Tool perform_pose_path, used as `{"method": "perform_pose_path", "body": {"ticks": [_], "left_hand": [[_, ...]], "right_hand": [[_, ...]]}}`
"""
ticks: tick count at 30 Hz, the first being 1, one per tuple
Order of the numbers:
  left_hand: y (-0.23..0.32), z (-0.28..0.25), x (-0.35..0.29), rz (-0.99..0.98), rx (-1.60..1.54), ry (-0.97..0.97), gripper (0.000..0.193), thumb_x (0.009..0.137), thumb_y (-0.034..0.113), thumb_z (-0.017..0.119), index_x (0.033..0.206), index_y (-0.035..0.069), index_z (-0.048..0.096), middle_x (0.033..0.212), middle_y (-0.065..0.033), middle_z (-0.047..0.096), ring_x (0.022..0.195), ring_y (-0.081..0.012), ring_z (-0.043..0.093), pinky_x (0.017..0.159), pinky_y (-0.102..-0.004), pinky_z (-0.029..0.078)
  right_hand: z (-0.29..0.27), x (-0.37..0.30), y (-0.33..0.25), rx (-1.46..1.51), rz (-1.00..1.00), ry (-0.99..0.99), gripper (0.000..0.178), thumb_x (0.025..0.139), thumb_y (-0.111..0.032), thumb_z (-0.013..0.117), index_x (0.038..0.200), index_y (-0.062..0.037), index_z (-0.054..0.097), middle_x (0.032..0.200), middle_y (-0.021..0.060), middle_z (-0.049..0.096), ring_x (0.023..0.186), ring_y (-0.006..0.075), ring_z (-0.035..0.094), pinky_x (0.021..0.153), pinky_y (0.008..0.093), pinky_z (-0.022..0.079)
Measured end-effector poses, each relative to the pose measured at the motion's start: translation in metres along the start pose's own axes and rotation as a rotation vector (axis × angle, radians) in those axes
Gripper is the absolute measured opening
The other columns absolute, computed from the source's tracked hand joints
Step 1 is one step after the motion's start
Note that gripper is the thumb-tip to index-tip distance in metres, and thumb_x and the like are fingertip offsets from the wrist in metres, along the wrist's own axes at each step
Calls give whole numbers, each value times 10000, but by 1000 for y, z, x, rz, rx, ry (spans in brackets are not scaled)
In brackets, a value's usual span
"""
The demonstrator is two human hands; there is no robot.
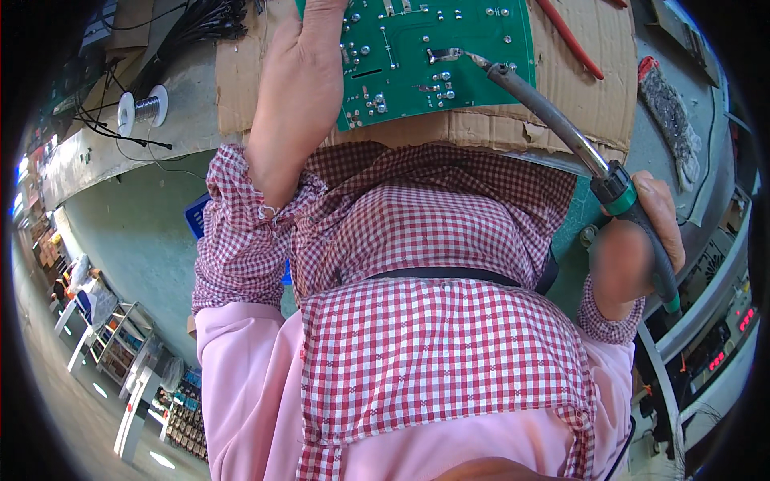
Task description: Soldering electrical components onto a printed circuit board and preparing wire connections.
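a soldering iron (555,119) is held by the right hand (624,248), its dark handle wrapped closely between thumb and fingers, with part of the hand blurred. the shaft is slanted up and to the left across the lower right part of a green circuit board (473,84), and its tip is brought just beside a shiny metal strip (445,54) on the board; whether the two are touching cannot be told. the board is laid on a sheet of brown cardboard (603,108) at the top of the view, with silvery solder spots scattered over its upturned face. its left edge is overlapped by the left hand (311,72), whose fingers are cut off by the upper rim, so how tightly anything is gripped there cannot be told. a red tool handle (573,40) is seen lying on the cardboard to the right of the board. farther right, a grey knitted item (674,120) with a red end is placed on the worktop. on the left, a spool of wire (146,111) with white flanges is set near the worktop's edge, and a bundle of black cables (192,36) is heaped beyond it.
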State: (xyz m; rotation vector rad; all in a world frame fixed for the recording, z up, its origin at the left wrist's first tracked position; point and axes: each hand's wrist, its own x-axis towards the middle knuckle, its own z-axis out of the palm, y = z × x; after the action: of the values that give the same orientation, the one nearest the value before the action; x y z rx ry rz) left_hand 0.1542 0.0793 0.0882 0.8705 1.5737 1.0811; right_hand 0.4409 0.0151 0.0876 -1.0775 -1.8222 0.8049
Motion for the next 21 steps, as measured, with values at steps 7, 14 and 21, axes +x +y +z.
{"method": "perform_pose_path", "body": {"ticks": [7, 14, 21], "left_hand": [[1, 3, -5, -2, -17, 41, 499, 1020, 388, 360, 1200, -43, 533, 1064, -67, 605, 897, -101, 558, 789, -196, 452], [-4, 1, -4, 45, -38, 23, 492, 1019, 390, 362, 1201, -33, 536, 1053, -57, 607, 878, -97, 558, 769, -195, 458], [4, -2, -6, -20, -67, 33, 480, 1009, 395, 391, 1166, -27, 555, 993, -56, 631, 808, -85, 581, 710, -186, 478]], "right_hand": [[3, -1, 2, -13, 2, -4, 436, 849, -264, 629, 1104, 89, 602, 957, 225, 590, 862, 278, 569, 658, 309, 493], [1, 2, 2, 1, -7, -7, 440, 853, -282, 638, 1099, 82, 607, 972, 230, 595, 862, 284, 583, 657, 311, 500], [-5, 1, -3, -68, 38, 4, 470, 876, -322, 628, 1118, 79, 593, 987, 239, 585, 815, 285, 596, 675, 349, 531]]}}
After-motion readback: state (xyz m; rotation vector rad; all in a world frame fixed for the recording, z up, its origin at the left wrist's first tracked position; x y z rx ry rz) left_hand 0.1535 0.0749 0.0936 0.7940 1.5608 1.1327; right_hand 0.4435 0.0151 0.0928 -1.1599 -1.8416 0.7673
